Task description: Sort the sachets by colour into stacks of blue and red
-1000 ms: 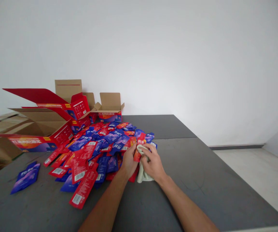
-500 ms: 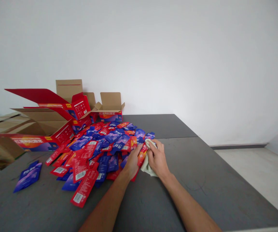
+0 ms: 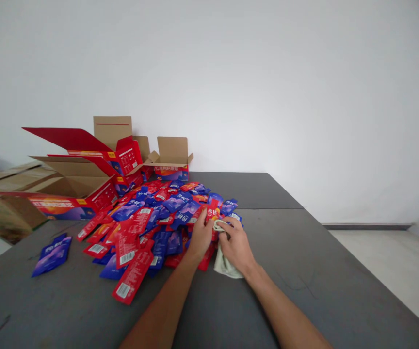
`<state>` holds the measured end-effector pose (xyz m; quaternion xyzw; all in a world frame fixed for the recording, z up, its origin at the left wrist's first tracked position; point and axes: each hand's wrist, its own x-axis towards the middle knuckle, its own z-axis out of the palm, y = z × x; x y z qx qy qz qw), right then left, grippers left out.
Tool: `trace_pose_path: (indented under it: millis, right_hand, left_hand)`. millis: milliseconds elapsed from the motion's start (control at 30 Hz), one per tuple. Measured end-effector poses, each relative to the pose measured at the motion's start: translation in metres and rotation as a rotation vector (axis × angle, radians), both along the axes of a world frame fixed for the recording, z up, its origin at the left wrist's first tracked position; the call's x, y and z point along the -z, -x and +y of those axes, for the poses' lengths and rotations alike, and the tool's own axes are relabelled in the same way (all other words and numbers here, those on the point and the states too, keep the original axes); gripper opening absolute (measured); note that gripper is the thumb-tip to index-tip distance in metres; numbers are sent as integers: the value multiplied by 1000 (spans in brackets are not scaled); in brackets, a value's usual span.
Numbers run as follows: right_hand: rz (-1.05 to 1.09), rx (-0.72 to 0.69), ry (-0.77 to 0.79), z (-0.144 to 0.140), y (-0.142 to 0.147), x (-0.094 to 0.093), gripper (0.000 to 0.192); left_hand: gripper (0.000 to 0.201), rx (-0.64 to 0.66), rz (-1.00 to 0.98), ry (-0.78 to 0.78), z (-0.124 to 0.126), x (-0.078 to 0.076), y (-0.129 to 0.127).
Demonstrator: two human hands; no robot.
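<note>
A heap of red and blue sachets (image 3: 151,218) covers the middle of the grey table (image 3: 304,271). At its right edge my left hand (image 3: 200,236) grips a red sachet (image 3: 212,212) held upright. My right hand (image 3: 235,245) presses a pale green cloth (image 3: 227,265) against that sachet; part of the cloth hangs down under the palm. Both hands touch each other over the sachet.
Open red and brown cartons (image 3: 86,179) stand at the table's back left, a smaller open carton (image 3: 172,162) behind the heap. A few blue sachets (image 3: 52,253) lie apart at the left. White wall behind; floor (image 3: 387,261) to the right.
The red sachet went from tilted between my hands to upright. My right hand with the cloth slid a little down along it. The view shifted slightly to the left.
</note>
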<state>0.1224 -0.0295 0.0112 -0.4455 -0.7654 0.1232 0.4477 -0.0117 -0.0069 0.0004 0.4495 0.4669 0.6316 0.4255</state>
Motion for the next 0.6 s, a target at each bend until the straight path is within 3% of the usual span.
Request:
trace_pose_path:
  millis: [100,233,367,500,600]
  right_hand:
    - [37,93,51,7,-5,2,38]
    - [87,161,79,15,-12,2,36]
    - [136,168,90,21,-15,-2,35]
    - [201,176,133,22,-8,-14,34]
    - [286,127,158,17,7,-26,35]
  left_hand:
    - [49,-42,275,-56,0,0,6]
    - [57,-66,380,-78,-6,-5,8]
    - [49,-44,208,-115,-12,-13,2]
    - [42,140,-63,-22,-16,-22,-3]
    - [45,247,-156,51,-26,-34,3]
